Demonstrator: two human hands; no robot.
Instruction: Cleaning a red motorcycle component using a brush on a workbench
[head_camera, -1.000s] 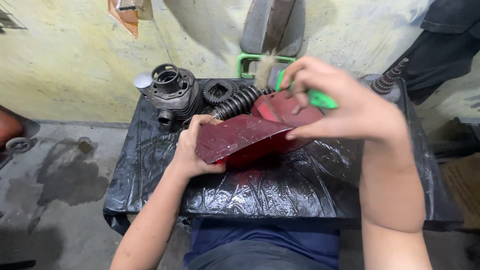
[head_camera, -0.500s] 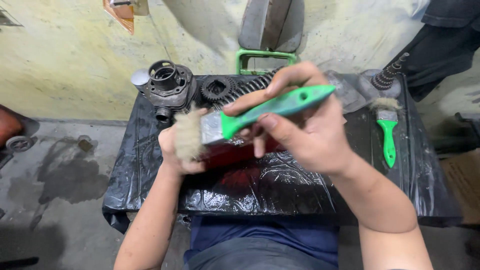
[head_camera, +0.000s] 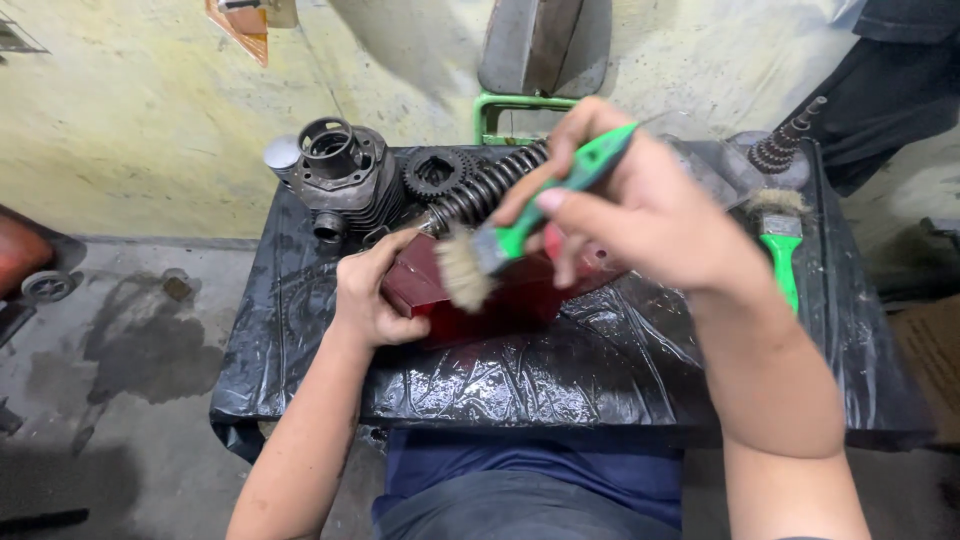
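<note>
From the head camera, looking down: the left hand (head_camera: 368, 292) is curled over the left end of a dark red body panel (head_camera: 480, 290), fingers wrapped under its edge and thumb on top, pinning it flat on the desk (head_camera: 560, 370), which is covered in wrinkled black plastic sheeting. The right hand (head_camera: 640, 205) is closed around the green handle of a paintbrush (head_camera: 520, 232), thumb and fingers pinched along the shaft; the brush slants down to the left, and its pale, frayed bristles sit over the panel's upper face, close to the left hand's thumb (whether they actually touch the red surface cannot be told).

Behind the panel, a black coil-spring shock absorber (head_camera: 480, 188) lies diagonally, partly hidden by the right hand. To its left stands a grey engine cylinder (head_camera: 340, 172) with cooling fins, and just beside that a dark sprocket gear (head_camera: 436, 172). On the right side of the desk a second green-handled brush (head_camera: 780, 245) lies with its bristles pointing away, near another coil spring (head_camera: 790, 140) at the far right corner. A green metal frame (head_camera: 515, 110) shows behind the desk against the stained wall, and the concrete floor (head_camera: 110, 340) on the left is stained dark.
</note>
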